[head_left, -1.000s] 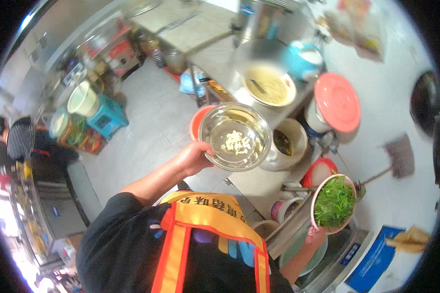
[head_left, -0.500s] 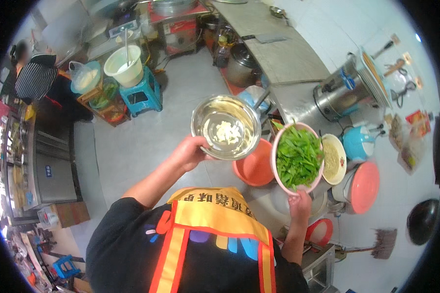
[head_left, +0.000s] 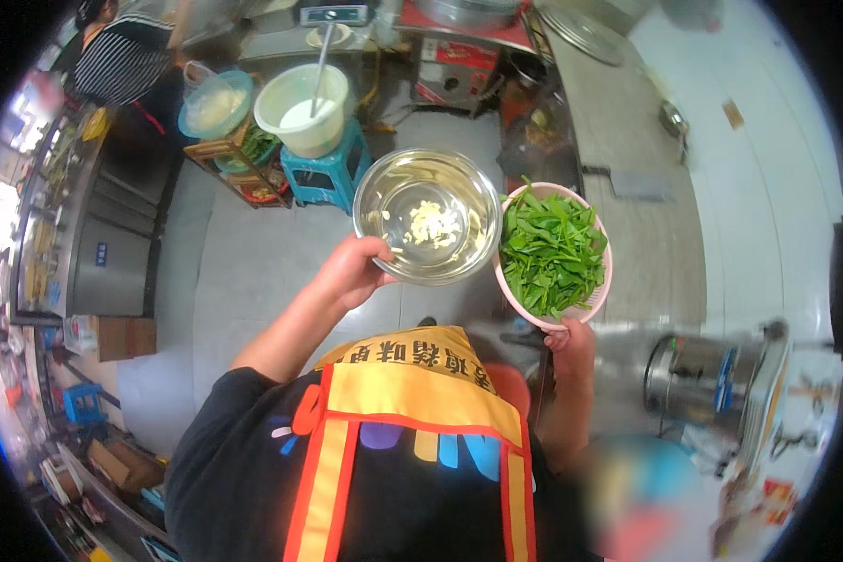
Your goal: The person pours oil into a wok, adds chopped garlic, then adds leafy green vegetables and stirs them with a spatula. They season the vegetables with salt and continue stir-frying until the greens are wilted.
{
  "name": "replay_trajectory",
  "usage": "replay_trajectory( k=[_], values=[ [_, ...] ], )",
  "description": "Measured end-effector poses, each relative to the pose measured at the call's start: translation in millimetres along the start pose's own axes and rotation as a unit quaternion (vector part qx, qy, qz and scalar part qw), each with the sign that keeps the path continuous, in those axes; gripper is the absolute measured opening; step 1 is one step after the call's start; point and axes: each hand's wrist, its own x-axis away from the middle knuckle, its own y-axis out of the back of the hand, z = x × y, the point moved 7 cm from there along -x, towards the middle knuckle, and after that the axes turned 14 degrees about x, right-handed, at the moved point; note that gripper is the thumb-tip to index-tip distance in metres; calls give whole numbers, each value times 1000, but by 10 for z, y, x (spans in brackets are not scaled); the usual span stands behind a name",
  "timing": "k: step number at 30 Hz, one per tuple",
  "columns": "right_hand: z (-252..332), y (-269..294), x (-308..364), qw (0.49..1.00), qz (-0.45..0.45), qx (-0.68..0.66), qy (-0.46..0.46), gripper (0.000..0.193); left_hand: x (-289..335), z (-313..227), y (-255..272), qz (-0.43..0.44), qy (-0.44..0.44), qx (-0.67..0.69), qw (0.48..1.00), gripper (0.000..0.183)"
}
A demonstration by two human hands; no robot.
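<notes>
My left hand (head_left: 354, 272) is closed on the near left rim of a shiny metal bowl (head_left: 478, 220). Pale chopped pieces (head_left: 433, 225), of a kind I cannot make out, lie at its bottom. In my right hand (head_left: 569, 342) I grip the near rim of a pink plastic basket (head_left: 601, 290), its slotted side showing. Green leafy vegetables (head_left: 553, 248) fill it nearly to the brim. Both vessels are held up over the floor, side by side, their rims touching or almost so in this view.
A steel worktop (head_left: 660, 253) runs along the right, bearing a cleaver (head_left: 639, 184). Ahead, a blue stool (head_left: 320, 178) carries a pale bucket (head_left: 286, 117) with a long-handled tool in it. At the far left a person in a striped garment (head_left: 126, 61) stands near a steel cabinet (head_left: 112, 239).
My view has swung round, so the worktop now lies closer on the right. The bowl and basket have come nearer to each other, still in my hands.
</notes>
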Motion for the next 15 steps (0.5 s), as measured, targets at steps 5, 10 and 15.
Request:
replay_trajectory(
  k=[5, 10, 15],
  values=[
    [842, -394, -1155, 998, 21, 47, 37, 14, -338, -888, -174, -15, -47, 41, 998, 36],
    [1967, -895, -1897, 997, -4, -64, -50, 16, -1062, -1542, -146, -22, -88, 66, 994, 47],
    [2242, -1259, -2785, 996, 20, -63, -54, 16, -1887, -2109, -100, -17, -79, 91, 993, 51]
  ],
)
